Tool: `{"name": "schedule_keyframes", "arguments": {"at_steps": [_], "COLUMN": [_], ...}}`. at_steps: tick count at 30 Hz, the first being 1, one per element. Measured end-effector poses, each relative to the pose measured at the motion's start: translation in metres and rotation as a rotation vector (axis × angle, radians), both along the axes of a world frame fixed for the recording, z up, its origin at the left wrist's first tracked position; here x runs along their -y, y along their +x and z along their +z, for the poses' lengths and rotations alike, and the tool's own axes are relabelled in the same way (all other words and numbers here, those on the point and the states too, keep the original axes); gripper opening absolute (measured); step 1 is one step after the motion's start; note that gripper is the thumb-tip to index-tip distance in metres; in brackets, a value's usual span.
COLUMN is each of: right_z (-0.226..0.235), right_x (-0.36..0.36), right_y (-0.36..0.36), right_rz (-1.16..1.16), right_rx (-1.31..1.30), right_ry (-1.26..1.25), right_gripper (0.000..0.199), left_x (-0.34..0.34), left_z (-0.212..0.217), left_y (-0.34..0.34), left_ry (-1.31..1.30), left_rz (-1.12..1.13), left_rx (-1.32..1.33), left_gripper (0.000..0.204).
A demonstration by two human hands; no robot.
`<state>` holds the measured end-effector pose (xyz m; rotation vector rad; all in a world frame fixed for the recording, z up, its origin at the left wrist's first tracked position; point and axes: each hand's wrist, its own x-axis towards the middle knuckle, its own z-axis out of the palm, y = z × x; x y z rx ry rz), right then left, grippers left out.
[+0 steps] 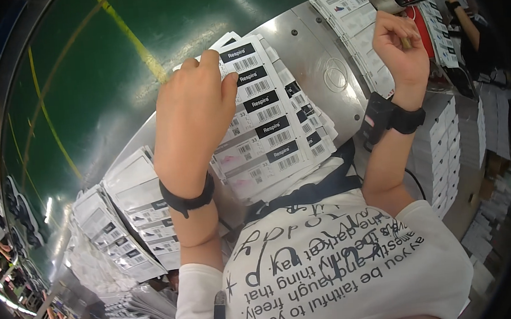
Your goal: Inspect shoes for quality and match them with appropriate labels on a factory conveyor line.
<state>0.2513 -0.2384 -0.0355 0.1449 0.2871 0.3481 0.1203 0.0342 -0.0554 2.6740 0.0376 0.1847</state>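
Observation:
A stack of white printed label sheets (271, 111), with black panels and barcodes, lies fanned on the metal table before me. My left hand (194, 107) is over the stack's left edge. Its thumb presses on the top sheet while the curled fingers reach the far corner, their tips partly hidden. To the right, my right hand (401, 49) is raised above the table, apart from the stack. Its fingers are curled in, and a small brownish piece shows at them, too small to name. Dark bands circle both wrists; the right one carries a dark device (378, 120).
Rubber bands (336, 74) lie on the metal table (312, 47). More label sheets (346, 11) are stacked at the far right, others (114, 230) at the left. White boxes (441, 157) are piled on the right. Beyond the table's edge is a green floor (98, 70) with yellow lines.

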Motion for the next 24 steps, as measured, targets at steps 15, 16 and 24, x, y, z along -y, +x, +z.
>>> {"name": "schedule_keyframes", "arguments": {"at_steps": [15,16,24], "right_z": [-0.018,-0.020,-0.022], "right_x": [-0.001,0.001,0.003], "right_y": [0.005,0.005,0.008], "right_rz": [0.094,0.093,0.017], "right_rx": [-0.011,-0.005,0.126], "right_ry": [-0.234,-0.245,-0.473], "right_gripper": [0.023,0.023,0.018], "left_x": [-0.020,-0.008,-0.011], "left_z": [0.047,0.058,0.044], "left_y": [-0.016,-0.016,-0.017], "left_ry": [-1.005,-1.019,-0.668], "left_rz": [0.227,0.220,0.412], "left_rx": [0.545,0.502,0.479], "left_gripper": [0.032,0.031,0.024]}}
